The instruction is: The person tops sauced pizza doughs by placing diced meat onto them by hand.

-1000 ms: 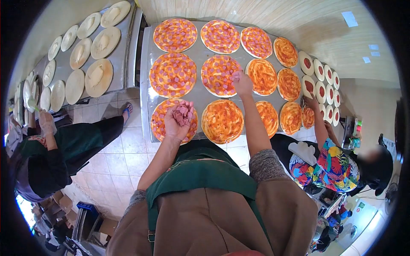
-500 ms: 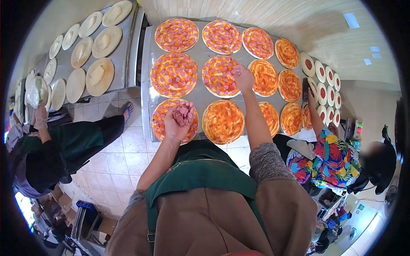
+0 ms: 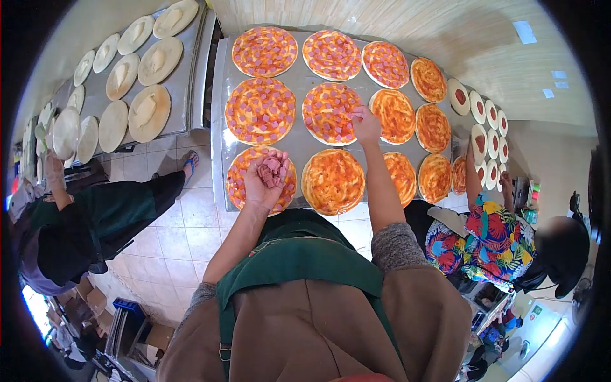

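Note:
My left hand point(image 3: 259, 189) is cupped palm up around a small heap of diced ham point(image 3: 273, 169). It hovers over the near-left pizza point(image 3: 237, 170), which has ham on it and is partly hidden by the hand. My right hand point(image 3: 366, 125) is pinched at the right edge of the middle pizza point(image 3: 328, 114), with pink ham showing at the fingertips. That pizza carries ham cubes over red sauce and pale streaks. Just right of the hand lies a pizza with sauce only point(image 3: 393, 116). Another sauced pizza point(image 3: 333, 182) sits between my forearms.
Several pizzas stand in rows on the metal table point(image 3: 219, 127). A second table point(image 3: 191, 83) at left bears plain dough rounds point(image 3: 114, 127). One co-worker point(image 3: 83, 223) stands at left; another in a floral shirt point(image 3: 490, 235) reaches over sauce-dotted rounds point(image 3: 492, 144) at right.
My right hand has shifted slightly right and nearer to me over the middle pizza; my left hand stays put. The right co-worker's hand has moved right, and the left co-worker's hand has shifted.

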`<state>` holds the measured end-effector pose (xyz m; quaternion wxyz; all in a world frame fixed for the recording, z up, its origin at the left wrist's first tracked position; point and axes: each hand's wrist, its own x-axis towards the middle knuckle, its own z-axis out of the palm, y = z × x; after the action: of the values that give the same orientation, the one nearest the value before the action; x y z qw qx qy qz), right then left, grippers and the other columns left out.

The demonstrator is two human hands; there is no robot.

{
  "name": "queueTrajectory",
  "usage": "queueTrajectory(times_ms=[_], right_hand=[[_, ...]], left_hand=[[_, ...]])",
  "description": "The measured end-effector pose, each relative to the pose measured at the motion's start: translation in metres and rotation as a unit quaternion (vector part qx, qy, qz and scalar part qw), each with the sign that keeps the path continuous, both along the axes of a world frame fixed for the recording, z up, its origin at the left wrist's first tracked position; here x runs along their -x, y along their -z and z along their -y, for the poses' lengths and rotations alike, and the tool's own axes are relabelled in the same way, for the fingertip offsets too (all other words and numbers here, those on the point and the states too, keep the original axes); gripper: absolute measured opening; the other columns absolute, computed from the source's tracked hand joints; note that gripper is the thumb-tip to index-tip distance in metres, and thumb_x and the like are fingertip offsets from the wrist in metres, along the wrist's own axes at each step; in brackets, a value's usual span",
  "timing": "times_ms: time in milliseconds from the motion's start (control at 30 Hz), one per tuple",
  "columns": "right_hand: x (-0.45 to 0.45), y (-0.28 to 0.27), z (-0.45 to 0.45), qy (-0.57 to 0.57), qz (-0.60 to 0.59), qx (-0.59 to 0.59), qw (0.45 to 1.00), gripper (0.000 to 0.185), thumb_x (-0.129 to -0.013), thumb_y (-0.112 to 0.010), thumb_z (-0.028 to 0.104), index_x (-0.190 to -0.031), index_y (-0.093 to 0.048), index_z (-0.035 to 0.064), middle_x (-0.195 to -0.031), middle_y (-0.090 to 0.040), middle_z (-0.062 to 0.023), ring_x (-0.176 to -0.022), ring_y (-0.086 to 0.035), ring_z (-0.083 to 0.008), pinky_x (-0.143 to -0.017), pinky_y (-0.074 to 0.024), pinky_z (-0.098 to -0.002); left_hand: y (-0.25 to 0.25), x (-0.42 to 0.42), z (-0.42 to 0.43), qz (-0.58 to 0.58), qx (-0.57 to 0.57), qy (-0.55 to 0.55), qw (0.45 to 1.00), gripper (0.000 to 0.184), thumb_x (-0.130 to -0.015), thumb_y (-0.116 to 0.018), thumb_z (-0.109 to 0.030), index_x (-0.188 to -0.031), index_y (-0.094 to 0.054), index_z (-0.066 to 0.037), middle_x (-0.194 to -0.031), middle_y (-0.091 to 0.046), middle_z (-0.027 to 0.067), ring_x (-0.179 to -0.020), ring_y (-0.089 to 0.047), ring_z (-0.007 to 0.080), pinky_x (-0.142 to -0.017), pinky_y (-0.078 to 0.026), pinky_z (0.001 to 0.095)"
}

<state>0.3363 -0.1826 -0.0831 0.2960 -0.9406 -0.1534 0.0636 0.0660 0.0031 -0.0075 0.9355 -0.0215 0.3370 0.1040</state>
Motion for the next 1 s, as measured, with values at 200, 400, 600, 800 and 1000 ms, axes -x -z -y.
queueTrajectory(times_ms=[200, 400, 600, 800, 1000], right_hand=[[0.003, -0.016, -0.007, 0.017, -0.032, -0.028, 0.999, 0.021, -0.078, -0.066, 0.011, -0.099, -0.063, 0.0068, -0.089, -0.070, -0.0046, -0.078, -0.068, -0.0186, -0.070, -0.0522, -0.0321], [0.004, -0.010, -0.007, 0.013, -0.065, 0.038, 0.997, 0.015, -0.076, -0.069, 0.013, -0.090, -0.066, 0.0085, -0.087, -0.070, -0.0050, -0.078, -0.067, -0.0190, -0.071, -0.0519, -0.0330], [0.007, -0.006, -0.016, 0.026, -0.007, 0.141, 0.990, 0.013, -0.077, -0.068, 0.020, -0.088, -0.068, 0.0140, -0.087, -0.068, -0.0063, -0.088, -0.063, -0.0234, -0.078, -0.0512, -0.0372], [0.025, -0.009, -0.020, -0.104, 0.140, 0.163, 0.971, 0.010, -0.076, -0.066, 0.017, -0.085, -0.068, 0.0137, -0.084, -0.064, -0.0067, -0.084, -0.060, -0.0254, -0.082, -0.0493, -0.0396], [0.043, -0.030, -0.029, -0.103, 0.103, 0.087, 0.986, 0.013, -0.078, -0.065, 0.014, -0.089, -0.067, 0.0092, -0.085, -0.065, -0.0087, -0.082, -0.061, -0.0230, -0.080, -0.0491, -0.0386]], left_hand=[[0.001, 0.001, 0.000, -0.001, -0.007, 0.011, 1.000, 0.023, -0.091, -0.049, -0.022, -0.095, -0.059, -0.001, -0.097, -0.063, 0.0095, -0.102, -0.061, 0.0239, -0.089, -0.053, 0.0309], [0.005, 0.003, 0.001, -0.004, -0.024, 0.012, 1.000, 0.026, -0.090, -0.051, -0.025, -0.096, -0.059, -0.001, -0.099, -0.063, 0.0096, -0.102, -0.062, 0.0234, -0.088, -0.053, 0.0307], [0.010, 0.009, 0.002, 0.019, -0.007, 0.015, 1.000, 0.027, -0.090, -0.051, -0.025, -0.098, -0.059, -0.001, -0.101, -0.064, 0.0103, -0.102, -0.062, 0.0234, -0.088, -0.052, 0.0296], [0.004, 0.012, 0.002, 0.002, -0.013, 0.002, 1.000, 0.026, -0.090, -0.050, -0.024, -0.098, -0.060, -0.001, -0.100, -0.064, 0.0099, -0.100, -0.062, 0.0230, -0.085, -0.052, 0.0290], [0.005, 0.009, 0.005, 0.026, -0.005, -0.003, 1.000, 0.025, -0.090, -0.051, -0.022, -0.098, -0.060, 0.000, -0.099, -0.064, 0.0114, -0.100, -0.062, 0.0259, -0.087, -0.051, 0.0315]])
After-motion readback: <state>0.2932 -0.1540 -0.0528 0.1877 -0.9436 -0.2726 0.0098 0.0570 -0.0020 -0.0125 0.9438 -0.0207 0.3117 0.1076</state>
